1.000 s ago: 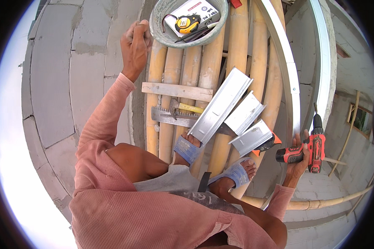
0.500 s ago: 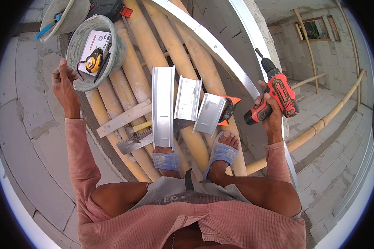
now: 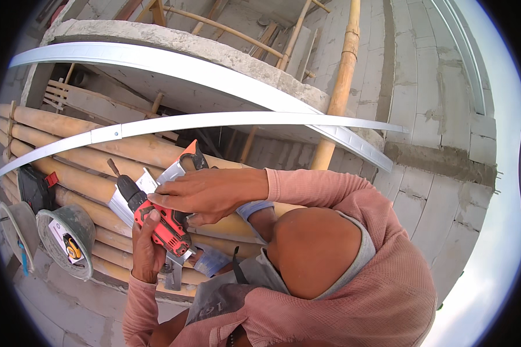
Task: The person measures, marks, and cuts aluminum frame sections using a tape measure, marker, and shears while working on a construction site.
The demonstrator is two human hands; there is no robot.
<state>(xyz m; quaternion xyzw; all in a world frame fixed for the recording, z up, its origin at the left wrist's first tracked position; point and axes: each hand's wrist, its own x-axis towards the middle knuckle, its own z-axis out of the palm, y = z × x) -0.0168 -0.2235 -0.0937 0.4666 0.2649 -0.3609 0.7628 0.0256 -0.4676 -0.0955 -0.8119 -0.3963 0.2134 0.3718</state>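
While the person crouches on a platform of round yellow bamboo poles, both hands meet on one tool.

Item: red-and-black cordless drill, bit pointing up and away. It sits between the two hands, above the poles and over the short folded grey sheet-metal channels lying there.

Left hand: grip wrapped from below around the drill's handle, fingers closed on it.

Right hand: laid over the top of the drill body, fingers pressed together and flat against it; whether they clasp it or only rest there cannot be told.

Handling, as a judgement: rigid plastic housing, compact but fairly weighty toward the battery end; not fragile, little risk of slipping on the moulded handle. Best held at the handle, clear of the chuck and bit.

Beside the left grip, lower and further left: a round grey bucket holding a yellow-and-black tape measure.

Above both grips: two long curved strips of pale grey sheet-metal profile, crossing the view. Beyond them, grey block walls and an upright bamboo pole.
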